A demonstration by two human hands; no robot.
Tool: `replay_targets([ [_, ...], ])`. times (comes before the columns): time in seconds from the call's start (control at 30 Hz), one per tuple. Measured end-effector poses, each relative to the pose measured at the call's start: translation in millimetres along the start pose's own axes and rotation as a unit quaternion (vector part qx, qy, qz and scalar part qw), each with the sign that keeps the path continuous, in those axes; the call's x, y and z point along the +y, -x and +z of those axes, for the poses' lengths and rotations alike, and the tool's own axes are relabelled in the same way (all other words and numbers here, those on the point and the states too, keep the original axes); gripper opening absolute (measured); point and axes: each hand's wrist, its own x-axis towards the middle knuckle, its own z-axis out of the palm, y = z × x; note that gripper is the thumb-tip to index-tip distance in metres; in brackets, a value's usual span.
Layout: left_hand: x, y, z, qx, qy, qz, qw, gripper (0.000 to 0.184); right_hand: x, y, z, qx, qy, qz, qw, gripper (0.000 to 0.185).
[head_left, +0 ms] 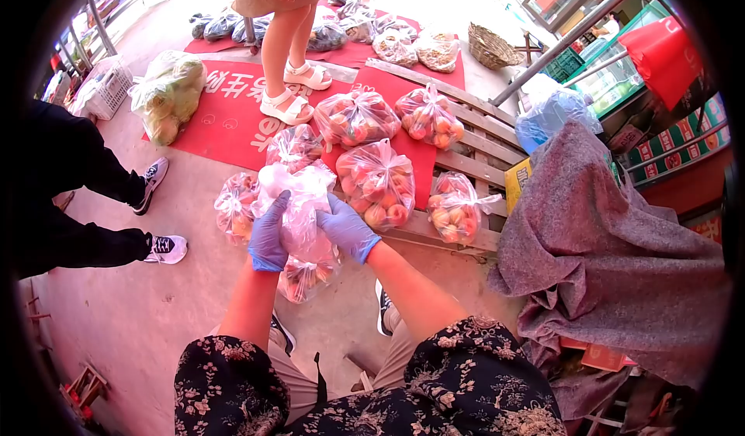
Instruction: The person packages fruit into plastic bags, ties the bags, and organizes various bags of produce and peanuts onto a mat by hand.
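Note:
Both of my hands wear blue gloves and hold a crumpled bundle of thin, translucent plastic bags (301, 215) between them. My left hand (269, 238) grips its left side, fingers closed on the plastic. On the right side, my right hand (348, 228) has its fingers closed on the same bundle. Just below the bundle is a tied bag of round reddish fruit (306, 278), partly covered by it. Another fruit bag (235, 207) lies beyond my left hand, and a larger one (378, 184) lies beyond my right hand. Further fruit bags (357, 118) rest on the red mat.
A wooden pallet (485, 153) lies beneath the red mat (225, 118). One person (287, 48) stands on the mat; another in dark trousers (85, 188) is at left. A grey cloth (590, 257) covers something at right. A bag of green produce (167, 98) sits at upper left.

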Motion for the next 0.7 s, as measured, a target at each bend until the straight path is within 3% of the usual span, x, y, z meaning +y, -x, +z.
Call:
replay_targets([
  [0.13, 4, -3, 8, -0.007, 0.03, 0.001, 1.0, 0.04, -26, 7, -6, 0.023, 0.006, -0.026, 0.999, 0.037],
  [0.5, -6, -10, -5, -0.01, 0.026, -0.023, 0.999, 0.04, -6, 4, -13, 0.015, 0.101, 0.012, 0.995, 0.041],
  [0.7, -4, -12, -13, 0.013, 0.038, -0.037, 0.998, 0.038, 6, -1, -12, -0.009, 0.083, 0.021, 0.996, 0.043],
])
